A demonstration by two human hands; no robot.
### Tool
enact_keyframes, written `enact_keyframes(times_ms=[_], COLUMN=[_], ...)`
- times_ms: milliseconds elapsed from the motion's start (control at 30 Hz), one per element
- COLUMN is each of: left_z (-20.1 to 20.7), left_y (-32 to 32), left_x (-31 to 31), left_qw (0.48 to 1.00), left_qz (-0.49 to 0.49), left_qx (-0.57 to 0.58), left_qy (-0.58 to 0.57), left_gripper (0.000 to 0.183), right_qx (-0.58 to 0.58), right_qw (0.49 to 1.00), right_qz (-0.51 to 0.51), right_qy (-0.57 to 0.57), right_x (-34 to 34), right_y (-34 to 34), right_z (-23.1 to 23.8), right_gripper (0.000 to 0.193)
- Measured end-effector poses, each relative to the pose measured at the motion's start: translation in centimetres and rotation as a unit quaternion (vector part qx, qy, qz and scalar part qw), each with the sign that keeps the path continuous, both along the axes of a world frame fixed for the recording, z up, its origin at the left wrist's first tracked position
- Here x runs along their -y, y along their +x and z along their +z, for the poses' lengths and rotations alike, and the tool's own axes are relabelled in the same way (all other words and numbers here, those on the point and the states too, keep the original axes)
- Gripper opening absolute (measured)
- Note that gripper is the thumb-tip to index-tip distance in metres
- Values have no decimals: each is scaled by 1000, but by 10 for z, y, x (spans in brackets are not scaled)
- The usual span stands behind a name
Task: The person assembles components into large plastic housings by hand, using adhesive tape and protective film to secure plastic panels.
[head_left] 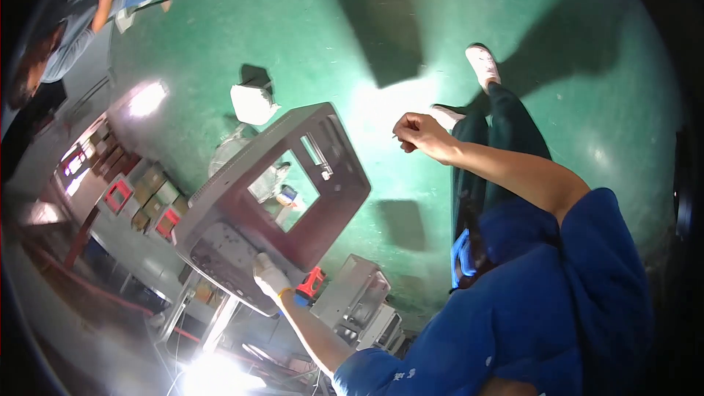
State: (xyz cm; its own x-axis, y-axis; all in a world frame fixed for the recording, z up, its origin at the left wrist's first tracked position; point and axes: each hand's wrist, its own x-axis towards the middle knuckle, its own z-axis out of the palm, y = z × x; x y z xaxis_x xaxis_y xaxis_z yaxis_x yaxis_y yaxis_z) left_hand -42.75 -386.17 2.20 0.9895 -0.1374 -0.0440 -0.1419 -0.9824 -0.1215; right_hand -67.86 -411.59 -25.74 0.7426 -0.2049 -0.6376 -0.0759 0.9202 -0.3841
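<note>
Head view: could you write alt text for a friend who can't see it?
A person's gloved left hand touches a large grey casing with a rectangular opening, while the bare right hand, fingers curled, is apart from it. Below is a green floor; another person shows at the picture's upper left.

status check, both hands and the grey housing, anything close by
Left hand gripping tilted grey housing. Right hand curled, apart from housing. Red object near left hand.

head: left fisheye, head-worn | faces steeply down, wide | hands [425, 136] near | floor [257, 22] farther below
</note>
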Motion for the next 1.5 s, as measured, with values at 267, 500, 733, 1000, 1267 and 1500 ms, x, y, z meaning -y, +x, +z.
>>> enact_keyframes(times_ms=[267, 500, 733, 1000, 1267, 1500], left_z=[-14, -14, -17, -25, -24, -27], left_y=[2, -8, -10, 2, 4, 10], left_x=[-16, 13, 9, -3, -6, -18], left_qw=[999, 999, 997, 997, 996, 999], left_qz=[0, 37, 46, 62, 70, 48], left_qx=[37, 18, 46, 24, 28, 25], left_qy=[-14, -17, -29, -40, -41, -5], left_gripper=[42, 39, 39, 41, 40, 42], right_qx=[130, 156, 69, 54, 47, -1], right_qw=[959, 885, 931, 926, 934, 932], right_qz=[-13, -186, -85, -69, -82, -59], right_qy=[-252, -397, -347, -368, -345, -356], right_x=[-27, -68, -79, -89, -101, -106], right_y=[127, 257, 276, 284, 304, 319], right_z=[72, 97, 79, 74, 81, 86], right_gripper=[9, 14, 9, 10, 7, 21])
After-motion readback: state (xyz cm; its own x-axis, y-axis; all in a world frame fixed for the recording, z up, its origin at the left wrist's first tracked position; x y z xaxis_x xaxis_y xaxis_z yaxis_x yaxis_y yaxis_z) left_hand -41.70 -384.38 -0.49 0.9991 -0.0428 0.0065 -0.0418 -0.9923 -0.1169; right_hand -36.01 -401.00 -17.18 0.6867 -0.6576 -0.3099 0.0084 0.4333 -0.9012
